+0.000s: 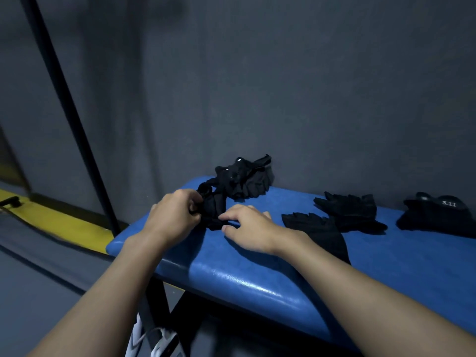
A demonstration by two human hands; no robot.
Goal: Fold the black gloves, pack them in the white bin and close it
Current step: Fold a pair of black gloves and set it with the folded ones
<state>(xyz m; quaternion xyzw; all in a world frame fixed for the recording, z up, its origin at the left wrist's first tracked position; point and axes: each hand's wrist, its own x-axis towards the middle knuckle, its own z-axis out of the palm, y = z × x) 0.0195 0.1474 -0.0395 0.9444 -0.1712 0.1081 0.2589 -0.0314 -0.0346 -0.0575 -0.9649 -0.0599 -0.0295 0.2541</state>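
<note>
A crumpled black glove [213, 210] lies near the left end of the blue padded bench [257, 276]. My left hand [172, 215] grips its left side with curled fingers. My right hand [247, 225] pinches the glove's lower right edge between thumb and forefinger. Behind it sits a heap of black gloves [244, 180] against the wall. A pair of black gloves [342, 215] lies flat to the right, and one more with white "5.11" lettering [438, 215] is at the far right. No white bin is in view.
A grey wall rises right behind the bench. A black pole [67, 99] slants down at the left. A yellow strip [59, 222] runs along the floor on the left. Something white [154, 341] shows under the bench by its black legs.
</note>
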